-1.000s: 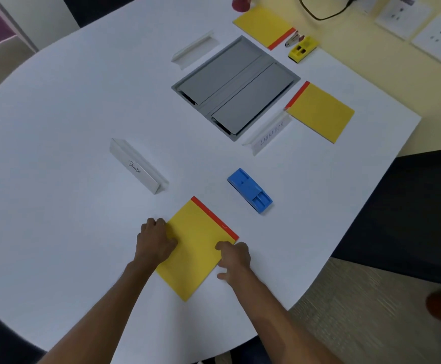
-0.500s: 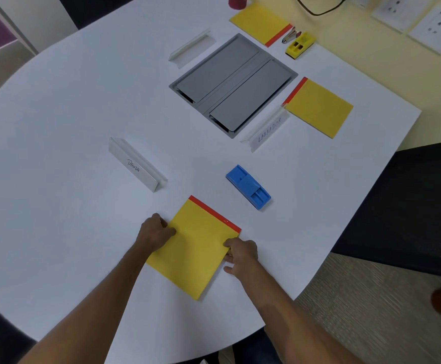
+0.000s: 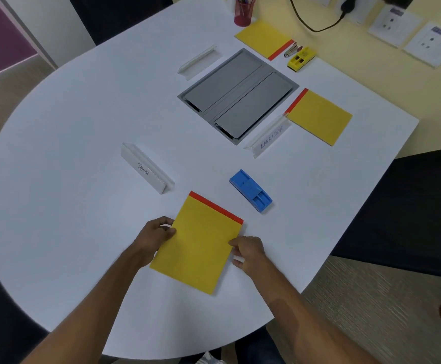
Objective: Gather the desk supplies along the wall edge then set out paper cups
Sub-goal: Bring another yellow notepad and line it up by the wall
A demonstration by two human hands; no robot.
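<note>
A yellow notepad with a red top band [image 3: 198,245] lies on the white table [image 3: 70,179] near its front edge. My left hand [image 3: 156,235] grips its left edge with curled fingers. My right hand [image 3: 245,250] pinches its right edge. Just beyond it, to the right, lies a blue whiteboard eraser [image 3: 251,190]. Two more yellow notepads lie farther off: one [image 3: 319,118] at the right, one [image 3: 264,38] by the wall. A yellow eraser [image 3: 300,59] and a stapler [image 3: 293,49] sit next to the far pad. A red pen cup [image 3: 243,13] stands at the wall edge.
A grey cable hatch [image 3: 237,95] is set into the table's middle. Three white name stands surround it: "PANDA" [image 3: 146,169], "LABRADOR" [image 3: 269,136], and a blank one [image 3: 198,61]. A black cable [image 3: 316,24] hangs on the yellow wall. Dark chairs stand around the table.
Both hands have shifted from lying on top of the near notepad to holding its side edges. The pad has turned a little clockwise and slid slightly to the right.
</note>
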